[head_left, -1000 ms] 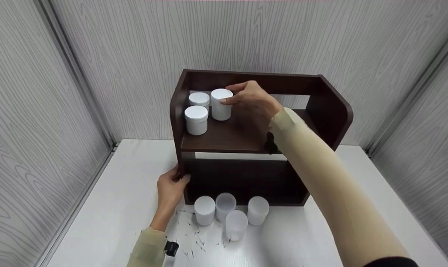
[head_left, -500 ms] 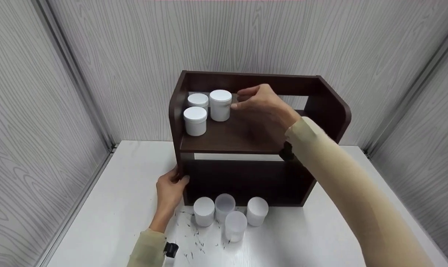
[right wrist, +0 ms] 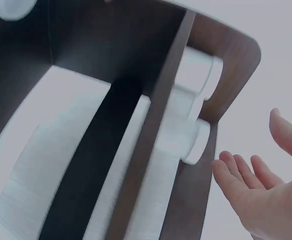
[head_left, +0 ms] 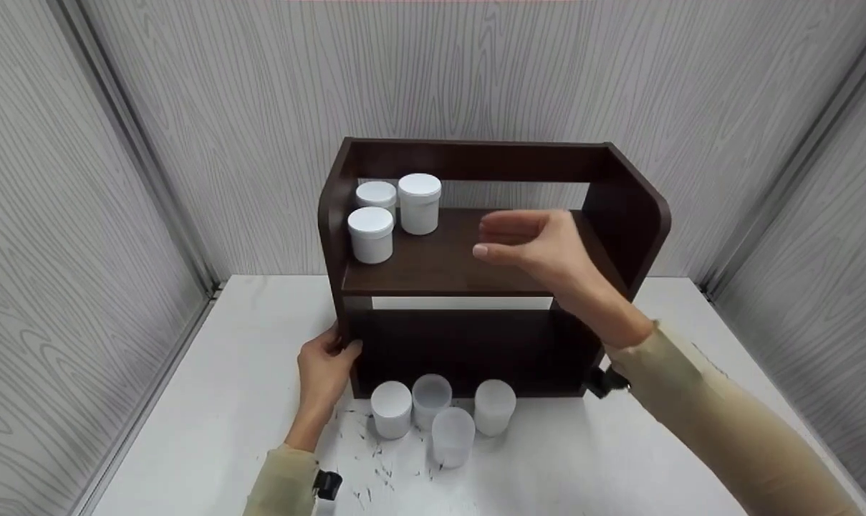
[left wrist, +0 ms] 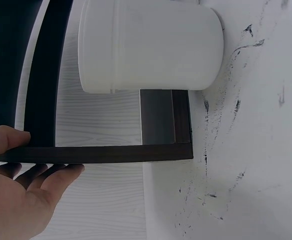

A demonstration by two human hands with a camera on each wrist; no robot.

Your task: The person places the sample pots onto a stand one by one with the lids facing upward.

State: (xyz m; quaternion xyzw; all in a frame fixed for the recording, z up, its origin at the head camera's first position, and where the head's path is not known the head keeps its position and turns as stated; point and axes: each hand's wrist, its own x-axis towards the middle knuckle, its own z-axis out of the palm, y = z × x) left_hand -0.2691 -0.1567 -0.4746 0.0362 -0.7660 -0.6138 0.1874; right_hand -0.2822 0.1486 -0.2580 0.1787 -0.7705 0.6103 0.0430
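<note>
A dark brown two-tier shelf [head_left: 468, 269] stands on the table. My left hand [head_left: 324, 373] grips the edge of its left side panel; the left wrist view shows the thumb on one face and the fingers [left wrist: 63, 180] on the other. My right hand [head_left: 544, 247] hovers in front of the upper tier, fingers extended, thumb apart, holding nothing. At that tier's left end stand three upright lidded white jars: a front one [head_left: 371, 235], one behind it [head_left: 375, 193] partly hidden, and a taller one [head_left: 419, 204] to their right. The right wrist view shows the right hand [right wrist: 271, 200] apart from them.
Several white or translucent jars stand on the table before the lower tier, including a white-topped one [head_left: 391, 410], translucent ones [head_left: 453, 438] and one at right [head_left: 495, 407]. Dark scuffs mark the white table [head_left: 210, 401]. Grey wood-grain panels [head_left: 461, 72] enclose it.
My right hand has let go of the taller jar and moved right and down, towards me. The jar stays standing on the upper tier. My left hand keeps its grip on the side panel.
</note>
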